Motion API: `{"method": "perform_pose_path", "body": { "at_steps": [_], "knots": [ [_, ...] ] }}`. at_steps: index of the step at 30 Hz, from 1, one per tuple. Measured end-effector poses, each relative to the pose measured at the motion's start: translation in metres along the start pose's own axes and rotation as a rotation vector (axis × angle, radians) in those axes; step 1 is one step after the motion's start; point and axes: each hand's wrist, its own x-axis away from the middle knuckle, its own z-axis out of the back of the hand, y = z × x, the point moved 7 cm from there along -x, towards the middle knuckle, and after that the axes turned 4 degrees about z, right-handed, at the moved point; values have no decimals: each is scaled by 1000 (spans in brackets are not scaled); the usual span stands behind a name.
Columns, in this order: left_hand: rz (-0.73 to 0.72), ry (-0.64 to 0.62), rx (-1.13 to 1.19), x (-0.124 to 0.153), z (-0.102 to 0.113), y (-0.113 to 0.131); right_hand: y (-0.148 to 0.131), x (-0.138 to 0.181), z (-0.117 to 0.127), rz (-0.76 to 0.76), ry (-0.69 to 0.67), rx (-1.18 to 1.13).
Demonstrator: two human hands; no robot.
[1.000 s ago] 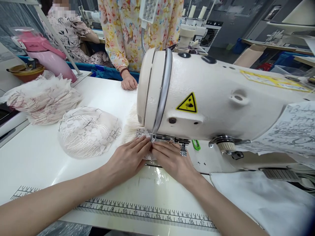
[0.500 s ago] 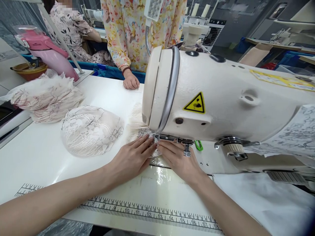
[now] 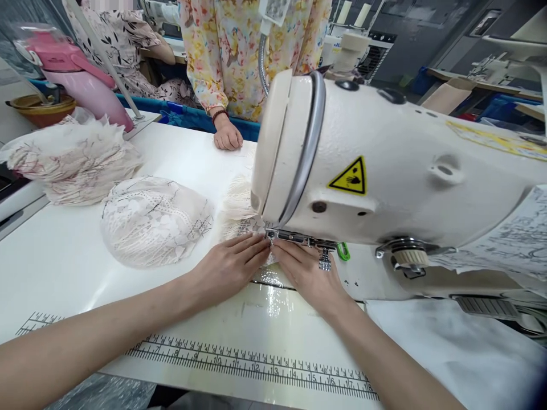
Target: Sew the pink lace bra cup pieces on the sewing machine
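Observation:
At the needle end of a cream sewing machine [image 3: 307,154], a piece of white lace fabric [image 3: 239,219] with a fringed edge lies under the head. My left hand [image 3: 228,265] rests on its near edge, fingers stretched out flat, their tips just left of the presser foot area. My right hand [image 3: 310,273] lies on the other side, fingers extended flat beneath the metal attachment [image 3: 299,238]. The fingertips of both hands nearly meet. Most of the lace between them is covered, and the needle itself cannot be made out.
A rounded lace piece [image 3: 156,222] and a heap of lace [image 3: 77,159] lie to the left, near a pink bottle [image 3: 79,85]. Across the table rests a co-worker's hand [image 3: 228,135]. A printed ruler [image 3: 256,367] runs along the front; a green clip [image 3: 343,251] sits behind the attachment.
The view has shifted slightly, so the machine appears a little further right. My left fingers lie closer together beside the presser foot. My right hand stays in nearly the same place.

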Motion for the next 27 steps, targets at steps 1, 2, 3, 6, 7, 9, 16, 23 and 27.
{"method": "perform_pose_path", "body": {
  "at_steps": [1,2,3,6,7,9,16,23,27],
  "knots": [
    [-24,6,-6,1,1,1,-1,1,-1,21,-13,22],
    [-37,8,-11,1,3,1,-3,1,-3,47,-22,37],
    [-40,8,-16,2,4,0,-5,2,-4,72,-27,45],
    [-21,8,-28,3,7,-3,-12,4,-7,122,-21,28],
    [-14,5,-34,3,7,-4,-13,4,-7,123,-17,15],
    [-5,2,-43,3,7,-5,-16,4,-9,112,-1,-16],
    [56,-19,33,-1,7,-6,-16,-2,-5,23,110,-165],
    [83,-99,159,-2,3,-12,-19,-2,0,43,174,-213],
    [89,-119,135,0,2,-15,-21,-3,-1,60,154,-213]
  ]
}}
